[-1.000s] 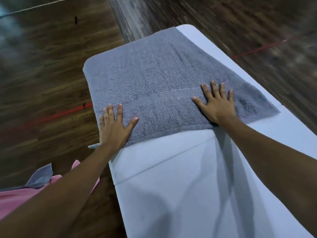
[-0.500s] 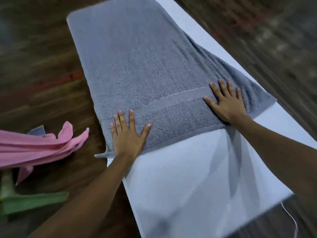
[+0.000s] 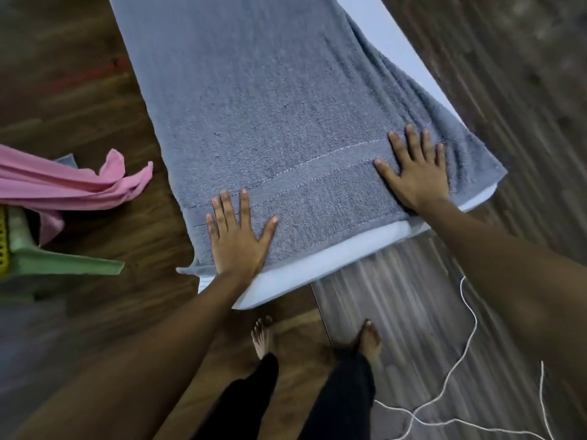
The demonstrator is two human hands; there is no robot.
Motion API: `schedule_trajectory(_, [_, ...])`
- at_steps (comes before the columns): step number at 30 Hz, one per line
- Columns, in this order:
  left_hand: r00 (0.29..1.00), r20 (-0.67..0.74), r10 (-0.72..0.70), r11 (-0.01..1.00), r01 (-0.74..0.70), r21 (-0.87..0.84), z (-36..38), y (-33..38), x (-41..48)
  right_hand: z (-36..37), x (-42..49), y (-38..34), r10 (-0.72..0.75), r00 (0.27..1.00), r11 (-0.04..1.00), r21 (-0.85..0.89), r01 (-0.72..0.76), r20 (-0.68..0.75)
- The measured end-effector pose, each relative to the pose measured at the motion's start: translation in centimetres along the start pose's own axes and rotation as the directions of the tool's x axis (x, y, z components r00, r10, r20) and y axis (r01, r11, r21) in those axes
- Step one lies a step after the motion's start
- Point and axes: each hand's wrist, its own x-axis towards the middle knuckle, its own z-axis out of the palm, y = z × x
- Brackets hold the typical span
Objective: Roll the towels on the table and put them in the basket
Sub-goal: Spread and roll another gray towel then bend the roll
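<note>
A grey towel (image 3: pixel 254 100) lies spread flat along the white table (image 3: pixel 305 265), its hemmed near end close to the table's near edge. My left hand (image 3: pixel 238 236) presses flat on the towel's near left corner, fingers straight and spread. My right hand (image 3: pixel 416 173) presses flat on the near right part, fingers straight. The towel's right side is creased and hangs slightly over the table edge. A pink towel (image 3: pixel 63 182) drapes over something green at the left.
A green plastic piece (image 3: pixel 60 265) with a yellow part stands at the left edge on the wooden floor. A white cord (image 3: pixel 457 376) lies on the floor at the lower right. My bare feet stand just below the table's near end.
Both flat hands have slid the grey towel toward the table's near end, which now shows only a narrow white strip. The view has tilted down, bringing my feet into sight.
</note>
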Motion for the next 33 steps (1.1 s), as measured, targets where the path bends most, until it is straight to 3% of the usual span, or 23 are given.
schedule_trajectory(6, [0.997, 0.047, -0.066, 0.997, 0.068, -0.033, -1.2, 0.6, 0.3, -0.5, 0.7, 0.6, -0.042, 0.996, 0.994, 0.103, 0.033, 0.079])
schedule_trajectory(10, [0.983, -0.156, -0.096, 0.979, 0.065, -0.192, -2.5, 5.8, 0.1, -2.3, 0.6, 3.2, -0.099, 0.992, 0.895, 0.43, 0.122, -0.075])
schedule_trajectory(14, [0.985, -0.143, -0.101, 0.951, 0.053, -0.305, -3.2, 14.3, -0.1, -6.4, -0.5, 7.0, -0.031, 0.999, 0.776, 0.629, 0.049, -0.04])
schedule_trajectory(23, [0.975, -0.196, -0.106, 0.902, 0.011, -0.432, -7.1, 30.9, 1.7, -13.3, 0.3, 13.9, -0.039, 0.989, 0.757, 0.65, -0.064, 0.143])
schedule_trajectory(33, [0.929, -0.134, -0.345, 0.785, 0.207, -0.584, -4.4, 39.7, 7.6, -14.4, 8.9, 17.4, -0.272, 0.921, 0.82, 0.568, 0.07, 0.28])
